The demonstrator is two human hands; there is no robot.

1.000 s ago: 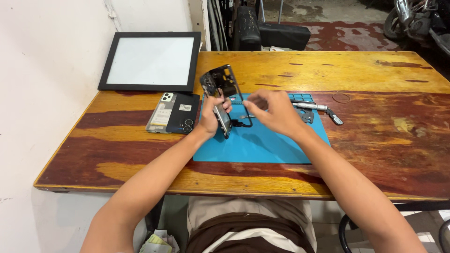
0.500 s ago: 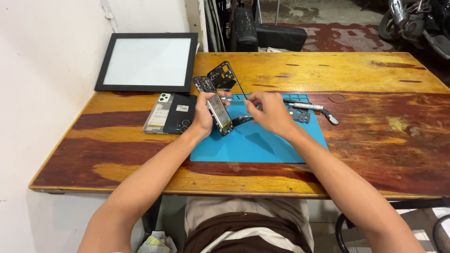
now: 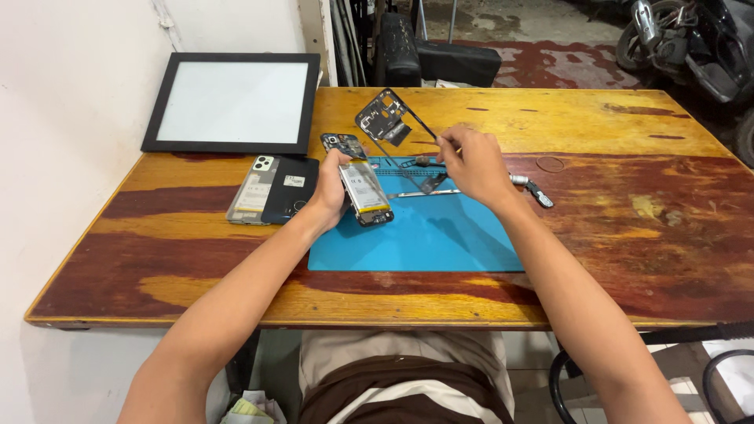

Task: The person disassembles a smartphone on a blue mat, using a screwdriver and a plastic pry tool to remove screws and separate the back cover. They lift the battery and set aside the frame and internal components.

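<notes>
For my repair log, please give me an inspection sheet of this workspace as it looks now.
Surface: wooden table with blue mat.
Job's things: opened phone body in left hand; thin black frame lifted by right hand.
Clutter: two phone back covers; black-framed panel; tool by the mat.
Grippers: both hands gripping.
Cables: nothing seen.
Surroundings: white wall, motorbike behind.

Left hand [image 3: 331, 191] gripping opened phone [image 3: 363, 187] over blue mat [image 3: 424, 235]; right hand [image 3: 473, 163] lifting black frame [image 3: 390, 124] clear, above wooden table [image 3: 628, 204].
</notes>
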